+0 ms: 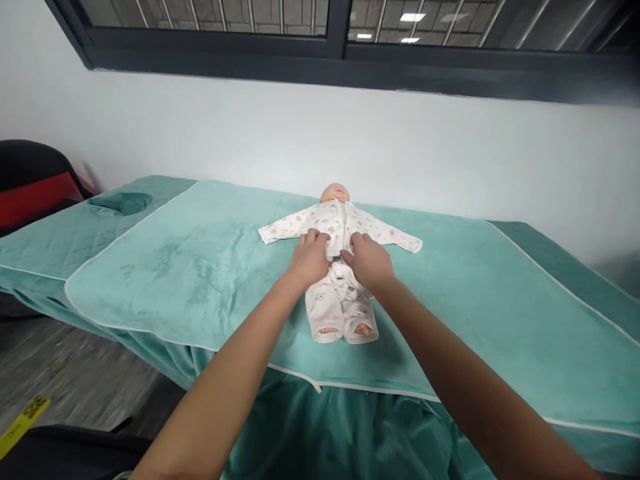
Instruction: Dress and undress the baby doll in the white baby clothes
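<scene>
A baby doll [334, 193] lies on its back in the middle of the bed, head toward the wall. It wears a white printed top [367, 223] with both sleeves spread wide, and white printed trousers [325, 307] with the feet just showing in the leg openings. My left hand [311, 257] is closed at the left side of the doll's waist, by the hem of the top. On the opposite side my right hand [369, 260] is closed at the waist, thumb toward the middle. What the fingertips pinch is partly hidden, but cloth from the top's lower edge lies between the hands.
A green plush cover [200, 267] with white piping lies over the bed, its edge hanging at the front. A face hole [123, 202] is at the left end. Behind stands a white wall [225, 127] under a dark window frame [210, 57]. A black and red chair [37, 183] is at left.
</scene>
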`<state>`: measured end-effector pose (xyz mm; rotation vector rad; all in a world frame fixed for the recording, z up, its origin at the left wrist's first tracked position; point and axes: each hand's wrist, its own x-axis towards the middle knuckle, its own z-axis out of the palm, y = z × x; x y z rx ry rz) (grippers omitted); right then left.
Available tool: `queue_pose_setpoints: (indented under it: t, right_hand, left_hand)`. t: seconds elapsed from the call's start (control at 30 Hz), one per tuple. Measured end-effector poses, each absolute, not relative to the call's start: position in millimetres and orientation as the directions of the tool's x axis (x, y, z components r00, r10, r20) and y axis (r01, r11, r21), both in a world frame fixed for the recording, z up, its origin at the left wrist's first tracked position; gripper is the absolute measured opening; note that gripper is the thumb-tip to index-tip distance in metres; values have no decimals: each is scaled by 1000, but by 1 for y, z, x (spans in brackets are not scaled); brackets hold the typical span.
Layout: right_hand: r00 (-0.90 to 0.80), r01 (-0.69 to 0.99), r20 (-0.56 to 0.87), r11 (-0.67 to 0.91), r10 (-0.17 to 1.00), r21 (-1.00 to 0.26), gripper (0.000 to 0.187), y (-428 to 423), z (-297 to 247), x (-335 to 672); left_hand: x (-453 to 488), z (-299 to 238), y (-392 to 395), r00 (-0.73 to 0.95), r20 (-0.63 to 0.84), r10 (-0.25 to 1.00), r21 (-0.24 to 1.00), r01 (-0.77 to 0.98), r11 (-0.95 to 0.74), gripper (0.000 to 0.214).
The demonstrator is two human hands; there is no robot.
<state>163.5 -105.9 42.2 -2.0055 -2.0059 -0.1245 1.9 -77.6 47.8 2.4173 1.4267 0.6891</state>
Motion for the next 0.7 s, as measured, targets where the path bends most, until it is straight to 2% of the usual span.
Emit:
queue_pose_setpoints:
  t: [0.1,0.17,0.2,0.23,0.3,0.37,0.43,0.5,0.57,0.63,0.7]
  right_hand:
    - [-37,997,269,55,962,-58,18,-99,44,159]
    - [-48,990,289,84,956,-112,18,-95,44,160]
    - [-32,979,306,91,951,-181,18,-93,44,163]
    - [2,957,328,93,945,-275,17,-90,44,167]
    - [134,843,365,88,921,-531,18,-85,44,184]
    - [325,610,340,80,883,-788,22,-82,41,212]
    - [507,387,256,48,823,-921,28,-86,31,247]
    - [648,393,234,-56,725,-918,28,-95,16,280]
    - [711,435,254,-126,656,-892,28,-109,0,301]
    - [705,491,300,-138,643,-860,31,-122,-13,302]
    - [574,559,327,-67,750,-827,31,-133,-17,286]
  left_hand:
    - [15,54,-85,457,304,836,163,840,-518,34]
    - [20,55,-87,460,314,831,103,853,-512,19]
    - [21,54,-87,449,327,831,117,854,-507,14]
    - [20,54,-86,425,352,834,165,849,-502,12]
    - [12,50,-79,294,429,854,368,806,-463,15]
    - [-2,43,-70,17,474,880,657,659,-366,15]
    - [-21,33,-61,-320,331,888,906,372,-203,14]
    - [-39,21,-57,-499,86,862,994,101,-41,13]
    - [-52,11,-59,-521,-28,853,999,10,39,11]
    - [-56,6,-67,-458,-8,889,998,45,32,5]
    - [-54,7,-78,-245,26,969,995,98,-1,5]
